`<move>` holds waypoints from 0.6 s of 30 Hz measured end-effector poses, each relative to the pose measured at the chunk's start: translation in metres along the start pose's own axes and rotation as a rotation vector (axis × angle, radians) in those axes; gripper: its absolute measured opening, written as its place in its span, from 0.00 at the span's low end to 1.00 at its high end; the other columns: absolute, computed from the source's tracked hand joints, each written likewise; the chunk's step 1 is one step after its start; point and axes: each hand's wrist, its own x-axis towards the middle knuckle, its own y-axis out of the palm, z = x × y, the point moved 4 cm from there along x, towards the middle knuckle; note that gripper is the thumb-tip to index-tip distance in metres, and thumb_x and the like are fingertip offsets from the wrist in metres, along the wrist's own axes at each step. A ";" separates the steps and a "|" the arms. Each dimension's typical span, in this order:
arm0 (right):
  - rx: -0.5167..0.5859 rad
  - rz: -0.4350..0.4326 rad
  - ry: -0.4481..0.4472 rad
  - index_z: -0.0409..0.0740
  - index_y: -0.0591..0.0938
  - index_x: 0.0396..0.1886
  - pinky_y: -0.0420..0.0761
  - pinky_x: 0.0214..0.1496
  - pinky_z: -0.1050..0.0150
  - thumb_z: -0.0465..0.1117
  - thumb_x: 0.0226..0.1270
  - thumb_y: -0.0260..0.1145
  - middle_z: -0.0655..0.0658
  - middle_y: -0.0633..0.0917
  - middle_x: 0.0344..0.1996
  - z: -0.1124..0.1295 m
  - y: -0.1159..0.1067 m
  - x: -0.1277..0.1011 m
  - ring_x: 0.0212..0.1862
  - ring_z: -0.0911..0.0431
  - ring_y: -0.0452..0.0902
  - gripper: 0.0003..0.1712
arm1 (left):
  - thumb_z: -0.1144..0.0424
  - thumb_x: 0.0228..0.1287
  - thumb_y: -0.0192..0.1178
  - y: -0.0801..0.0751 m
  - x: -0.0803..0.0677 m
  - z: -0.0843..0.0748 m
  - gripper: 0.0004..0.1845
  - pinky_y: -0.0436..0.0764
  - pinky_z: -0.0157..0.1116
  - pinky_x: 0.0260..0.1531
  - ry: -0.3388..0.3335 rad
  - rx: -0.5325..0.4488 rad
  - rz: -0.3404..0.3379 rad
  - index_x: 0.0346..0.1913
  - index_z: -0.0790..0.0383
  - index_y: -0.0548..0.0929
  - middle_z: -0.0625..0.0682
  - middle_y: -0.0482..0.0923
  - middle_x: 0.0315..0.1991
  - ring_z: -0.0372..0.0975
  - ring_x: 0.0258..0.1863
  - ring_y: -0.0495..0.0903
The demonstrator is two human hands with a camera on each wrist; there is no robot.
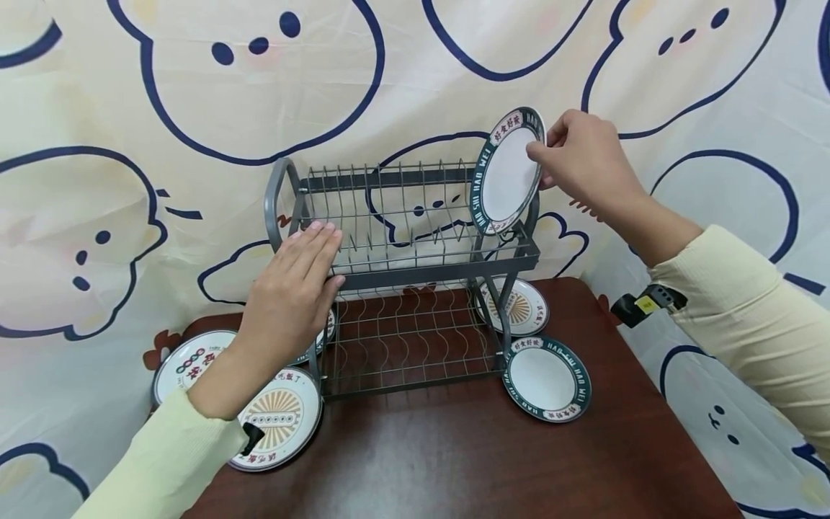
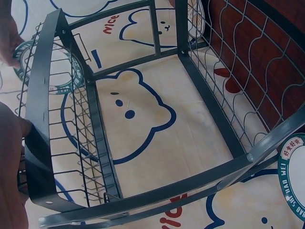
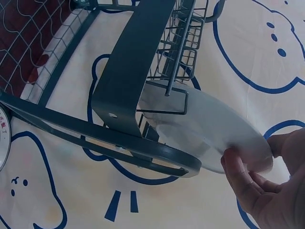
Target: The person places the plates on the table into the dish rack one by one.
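A two-tier grey dish rack with wire shelves stands on the table. At the right end of its upper tier is a white plate with a green lettered rim, tilted, its lower edge at the wires. My right hand pinches that plate by its right edge, thumb on the front face. The right wrist view shows the plate's pale underside and the fingers behind it. My left hand rests on the front left of the upper tier with fingers straight, holding no plate.
On the table, another green-rimmed plate lies by the rack's right foot, with a sunburst-patterned plate behind it. At the left lie a sunburst plate and a red-lettered plate, partly behind my left arm. A patterned cloth hangs behind.
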 end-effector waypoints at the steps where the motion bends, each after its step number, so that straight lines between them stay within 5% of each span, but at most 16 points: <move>1: 0.002 -0.002 -0.003 0.36 0.74 0.63 0.81 0.22 0.69 0.55 0.78 0.56 0.34 0.82 0.55 0.000 0.000 0.000 0.46 0.44 0.89 0.29 | 0.63 0.71 0.62 0.000 0.000 0.000 0.31 0.65 0.52 0.77 0.001 0.000 0.000 0.73 0.70 0.70 0.65 0.71 0.72 0.56 0.75 0.69; 9: -0.003 0.011 0.015 0.36 0.74 0.65 0.78 0.20 0.66 0.66 0.75 0.55 0.36 0.82 0.53 -0.003 0.001 -0.002 0.33 0.55 0.88 0.39 | 0.63 0.71 0.62 0.002 0.000 0.000 0.31 0.64 0.51 0.78 -0.002 -0.002 0.002 0.73 0.70 0.70 0.65 0.72 0.72 0.56 0.75 0.69; 18: 0.102 -0.057 0.028 0.38 0.73 0.66 0.81 0.30 0.74 0.71 0.76 0.43 0.38 0.85 0.49 -0.028 0.003 -0.018 0.37 0.56 0.83 0.44 | 0.62 0.71 0.63 0.002 0.000 0.001 0.31 0.66 0.52 0.77 -0.008 0.003 -0.003 0.73 0.69 0.70 0.64 0.72 0.72 0.55 0.75 0.69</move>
